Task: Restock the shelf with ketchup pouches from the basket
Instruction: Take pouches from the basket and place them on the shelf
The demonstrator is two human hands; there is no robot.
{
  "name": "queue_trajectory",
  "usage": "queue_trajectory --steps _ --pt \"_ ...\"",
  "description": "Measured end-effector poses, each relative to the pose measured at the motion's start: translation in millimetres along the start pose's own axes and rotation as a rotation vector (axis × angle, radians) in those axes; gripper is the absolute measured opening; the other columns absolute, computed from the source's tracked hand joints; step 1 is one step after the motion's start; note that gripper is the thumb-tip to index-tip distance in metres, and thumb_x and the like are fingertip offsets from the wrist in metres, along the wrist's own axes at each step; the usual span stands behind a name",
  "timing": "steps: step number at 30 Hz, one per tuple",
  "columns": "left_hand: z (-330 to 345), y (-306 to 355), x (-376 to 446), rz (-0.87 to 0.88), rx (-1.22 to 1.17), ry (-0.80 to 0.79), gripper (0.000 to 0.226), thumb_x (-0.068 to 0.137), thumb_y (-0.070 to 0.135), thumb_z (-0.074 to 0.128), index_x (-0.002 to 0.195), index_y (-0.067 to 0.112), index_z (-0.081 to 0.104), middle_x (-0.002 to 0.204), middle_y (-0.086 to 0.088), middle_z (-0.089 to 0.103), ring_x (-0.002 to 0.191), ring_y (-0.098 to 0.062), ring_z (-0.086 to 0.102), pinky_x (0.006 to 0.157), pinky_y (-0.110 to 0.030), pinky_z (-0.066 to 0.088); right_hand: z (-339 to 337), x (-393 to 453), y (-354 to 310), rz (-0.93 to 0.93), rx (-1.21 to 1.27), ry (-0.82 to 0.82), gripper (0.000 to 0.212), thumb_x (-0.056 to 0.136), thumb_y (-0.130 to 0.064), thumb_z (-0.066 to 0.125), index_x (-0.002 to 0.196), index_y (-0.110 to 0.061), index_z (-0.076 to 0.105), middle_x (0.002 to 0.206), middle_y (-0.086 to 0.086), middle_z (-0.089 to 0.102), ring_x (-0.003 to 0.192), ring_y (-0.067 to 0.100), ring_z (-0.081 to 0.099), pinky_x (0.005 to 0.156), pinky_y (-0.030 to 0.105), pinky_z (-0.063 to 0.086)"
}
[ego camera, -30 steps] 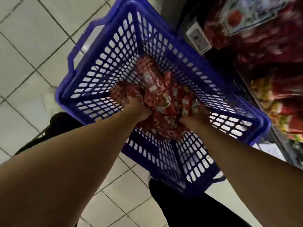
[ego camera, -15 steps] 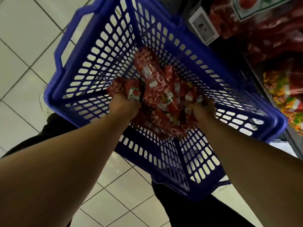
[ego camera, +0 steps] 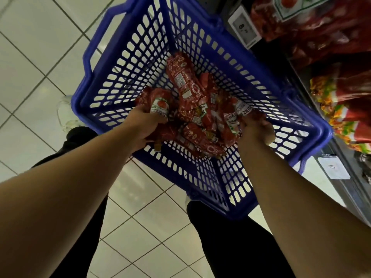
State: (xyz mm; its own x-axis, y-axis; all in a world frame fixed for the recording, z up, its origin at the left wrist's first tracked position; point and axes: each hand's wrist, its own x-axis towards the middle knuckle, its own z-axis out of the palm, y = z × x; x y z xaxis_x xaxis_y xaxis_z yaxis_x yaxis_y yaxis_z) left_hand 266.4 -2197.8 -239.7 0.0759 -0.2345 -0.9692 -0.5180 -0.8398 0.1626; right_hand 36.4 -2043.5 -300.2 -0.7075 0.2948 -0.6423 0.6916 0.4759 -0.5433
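now both hands apart, left hand (ego camera: 143, 125) and right hand (ego camera: 256, 130) each clamped on ketchup pouches (ego camera: 192, 101) inside basket (ego camera: 124, 63); lift straight, grip firm.

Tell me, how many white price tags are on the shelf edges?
2. One price tag sits on the upper shelf edge, just past the blue basket's far corner. The other price tag sits lower down, right of the basket. More may be out of view.

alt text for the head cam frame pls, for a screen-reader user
Both hands reach into a blue plastic basket, the left hand and right hand each gripping red ketchup pouches. The basket sits on a white tiled floor beside a shelf holding red pouches.
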Motion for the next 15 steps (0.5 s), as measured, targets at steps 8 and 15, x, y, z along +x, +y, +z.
queue_trajectory --steps 8,15 --pt "-24 27 -129 0.101 -0.019 -0.334 0.067 0.081 -0.004 0.071 0.134 0.03 0.048 0.12 -0.013 0.069 0.096 -0.032 0.074 0.075 -0.048 0.061 -120 -108 -86 -0.495 -0.117 -0.239 0.034 0.068 0.006 0.072 0.066 -0.025 0.057 0.072 -0.004 0.063 0.069 0.01 0.058 0.071 0.032 0.049" --pt "-66 93 -311 0.348 0.24 -0.471 0.09 0.072 -0.009 0.079 0.141 0.039 0.046 0.123 -0.002 0.068 0.109 -0.025 0.067 0.085 -0.046 0.06 -218 -270 -245 -0.776 -0.133 -0.694 0.046 0.08 -0.003 0.066 0.115 -0.031 0.06 0.107 -0.002 0.067 0.097 0.017 0.066 0.085 0.039 0.056"
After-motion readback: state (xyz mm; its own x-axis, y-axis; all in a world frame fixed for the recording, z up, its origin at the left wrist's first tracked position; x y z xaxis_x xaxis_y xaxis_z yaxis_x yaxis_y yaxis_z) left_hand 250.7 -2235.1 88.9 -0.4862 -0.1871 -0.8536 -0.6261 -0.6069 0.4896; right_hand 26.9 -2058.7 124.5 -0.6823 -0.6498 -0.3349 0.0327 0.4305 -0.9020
